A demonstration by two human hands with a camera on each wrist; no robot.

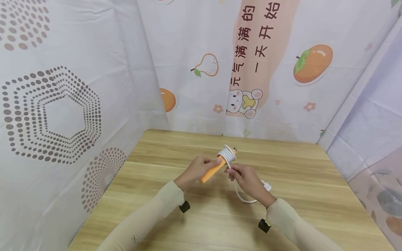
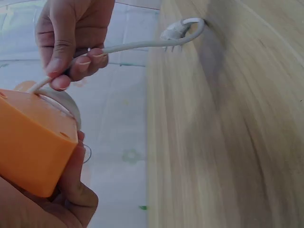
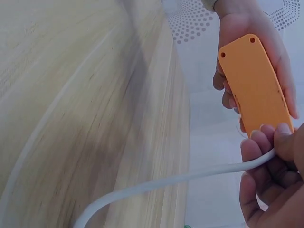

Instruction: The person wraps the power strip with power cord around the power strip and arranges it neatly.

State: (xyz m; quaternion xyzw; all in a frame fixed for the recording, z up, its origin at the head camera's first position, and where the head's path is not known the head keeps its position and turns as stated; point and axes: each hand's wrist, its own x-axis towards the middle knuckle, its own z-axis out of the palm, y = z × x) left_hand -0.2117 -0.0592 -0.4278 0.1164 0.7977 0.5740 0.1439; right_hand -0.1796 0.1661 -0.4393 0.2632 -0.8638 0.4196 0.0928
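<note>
An orange power strip (image 1: 211, 173) is held at a slant above the table, its far end wrapped in several turns of white cord (image 1: 226, 154). My left hand (image 1: 198, 169) grips the strip around its sides, thumb near the coils. Between thumb and fingertips, my right hand (image 1: 246, 177) pinches the cord just beside the wound part. In the right wrist view the strip's flat face (image 3: 254, 83), with small screw holes, shows, and the free cord (image 3: 175, 179) runs off from the right fingers. The white plug (image 2: 175, 31) at the cord's end lies on the wood.
A wood-grain table (image 1: 176, 223) spreads beneath both hands. Printed curtains (image 1: 194, 35) stand behind it and along its left and right sides. Each sleeve cuff carries a small black piece, such as the one below the left wrist (image 1: 184, 206).
</note>
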